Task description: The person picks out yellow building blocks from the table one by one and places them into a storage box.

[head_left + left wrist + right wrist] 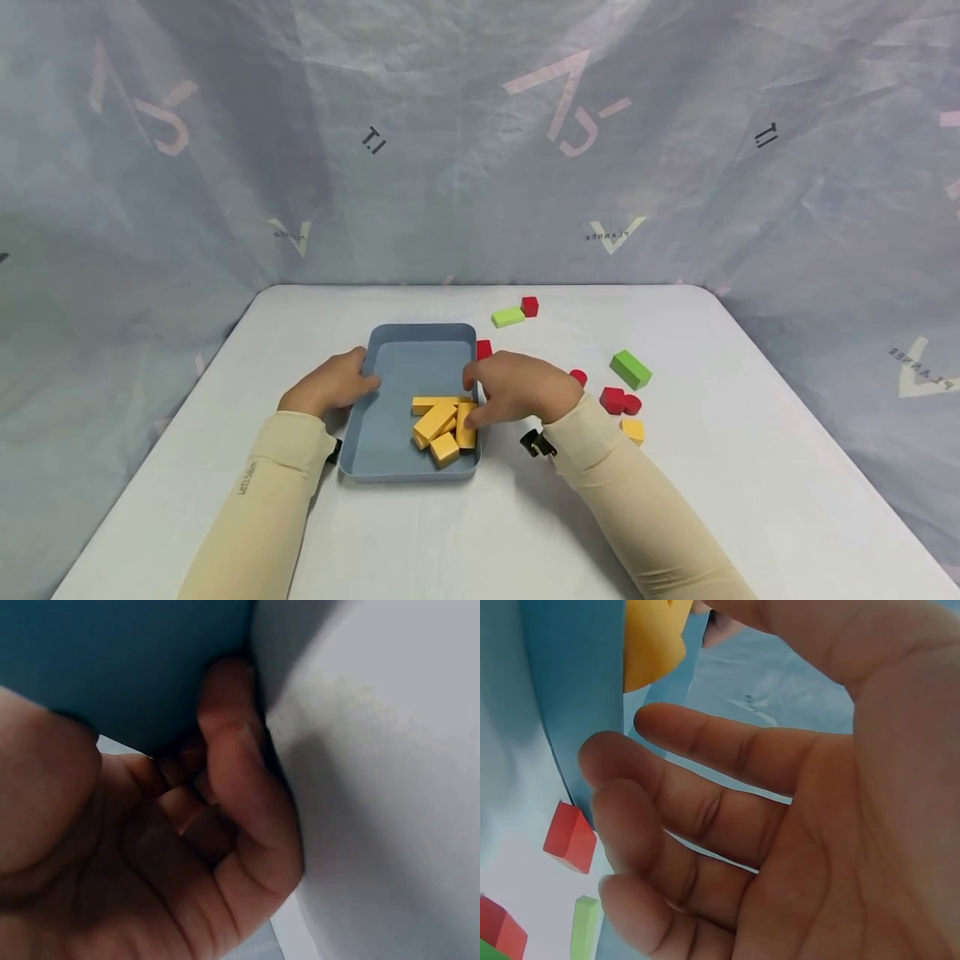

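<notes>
A blue-grey rectangular tray (405,367) lies on the white table, several yellow blocks (435,422) heaped in its lower right part. At the tray's left side my left hand (330,385) grips the wall, thumb over the rim and fingers curled below, as the left wrist view shows. Over the right rim reaches my right hand (521,387), its thumb close to a yellow block (466,427) standing against that wall. In the right wrist view, the fingers (705,802) are loosely bent outside the tray wall, with nothing between them and the palm.
Just right of the tray is a red block (484,349). Farther back lie a light green block (508,317) and a red cube (530,307). Beyond my right wrist are a green block (631,369), red pieces (612,400) and a yellow block (632,431). Grey printed cloth (465,192) hangs behind.
</notes>
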### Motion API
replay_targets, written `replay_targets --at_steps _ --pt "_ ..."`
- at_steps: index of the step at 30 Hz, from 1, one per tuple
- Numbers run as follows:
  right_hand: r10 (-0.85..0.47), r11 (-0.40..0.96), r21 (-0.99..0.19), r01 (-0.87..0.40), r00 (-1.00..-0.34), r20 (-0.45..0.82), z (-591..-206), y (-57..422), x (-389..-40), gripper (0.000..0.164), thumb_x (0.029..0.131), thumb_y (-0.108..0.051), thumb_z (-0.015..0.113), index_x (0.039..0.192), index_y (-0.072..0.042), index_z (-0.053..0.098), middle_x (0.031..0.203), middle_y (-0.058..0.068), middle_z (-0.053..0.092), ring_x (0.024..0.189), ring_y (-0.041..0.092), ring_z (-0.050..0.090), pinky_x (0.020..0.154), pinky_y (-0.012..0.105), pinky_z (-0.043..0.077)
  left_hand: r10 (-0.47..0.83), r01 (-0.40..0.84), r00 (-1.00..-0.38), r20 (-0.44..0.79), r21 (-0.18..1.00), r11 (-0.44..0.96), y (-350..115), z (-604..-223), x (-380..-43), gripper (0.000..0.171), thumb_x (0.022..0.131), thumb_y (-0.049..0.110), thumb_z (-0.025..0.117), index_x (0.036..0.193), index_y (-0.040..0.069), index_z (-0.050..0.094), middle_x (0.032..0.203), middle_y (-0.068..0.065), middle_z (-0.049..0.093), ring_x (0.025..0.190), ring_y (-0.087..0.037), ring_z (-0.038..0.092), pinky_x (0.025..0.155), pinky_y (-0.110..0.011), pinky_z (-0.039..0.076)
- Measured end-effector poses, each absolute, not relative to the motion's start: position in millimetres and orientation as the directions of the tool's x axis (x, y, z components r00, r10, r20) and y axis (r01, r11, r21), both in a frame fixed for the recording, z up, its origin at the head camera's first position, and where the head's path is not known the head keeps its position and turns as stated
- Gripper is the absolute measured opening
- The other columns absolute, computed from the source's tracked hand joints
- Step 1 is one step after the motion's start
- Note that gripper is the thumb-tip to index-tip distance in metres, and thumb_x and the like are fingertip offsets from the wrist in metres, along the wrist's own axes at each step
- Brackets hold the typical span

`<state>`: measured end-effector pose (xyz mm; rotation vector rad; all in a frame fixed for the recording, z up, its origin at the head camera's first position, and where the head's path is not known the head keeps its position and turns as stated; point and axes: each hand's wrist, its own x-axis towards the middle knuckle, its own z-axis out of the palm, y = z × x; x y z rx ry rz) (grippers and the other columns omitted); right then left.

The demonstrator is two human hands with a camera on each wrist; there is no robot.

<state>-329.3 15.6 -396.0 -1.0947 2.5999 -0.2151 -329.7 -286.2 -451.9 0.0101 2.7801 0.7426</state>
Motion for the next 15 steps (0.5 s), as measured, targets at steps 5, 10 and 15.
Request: replay_targets --at_steps 5,10,15 --pt "-0.722 0.692 -0.254 -0.676 -0.657 -0.218 -394.5 17.0 -328.4 0.051 0.077 -0.048 0.073 0.117 -0.019 0.061 0.08 -0.008 0.059 0.072 0.01 0.054 0.06 0.03 0.049 0.069 -0.064 -0.964 -0.255 0.48 0.875 -284.5 -451.4 -332.6 0.061 0.093 0.03 0.054 0.138 -0.004 0.031 0.123 -0.022 0.051 0.089 -0.027 0.052 0.074 -0.044 0.046" --pt "-0.722 0.692 -0.245 -0.679 -0.659 -0.213 -394.6 17.4 -327.0 0.05 0.077 -0.048 0.072 0.117 -0.019 0.061 0.08 -0.008 0.059 0.072 0.009 0.054 0.059 0.03 0.049 0.07 -0.064 -0.963 -0.261 0.472 0.879 -284.4 -450.5 -332.4 0.063 0.094 0.03 0.053 0.14 -0.005 0.028 0.128 -0.025 0.047 0.093 -0.028 0.051 0.078 -0.047 0.045" --pt "-0.738 0.674 -0.236 -0.699 -0.643 -0.203 -393.9 18.4 -324.7 0.045 0.079 -0.045 0.072 0.115 -0.019 0.062 0.079 -0.008 0.058 0.07 0.008 0.053 0.06 0.029 0.049 0.066 -0.071 -0.963 -0.263 0.48 0.874 -283.9 -449.4 -330.8 0.059 0.094 0.027 0.054 0.138 -0.006 0.031 0.12 -0.024 0.052 0.084 -0.026 0.054 0.071 -0.044 0.047"
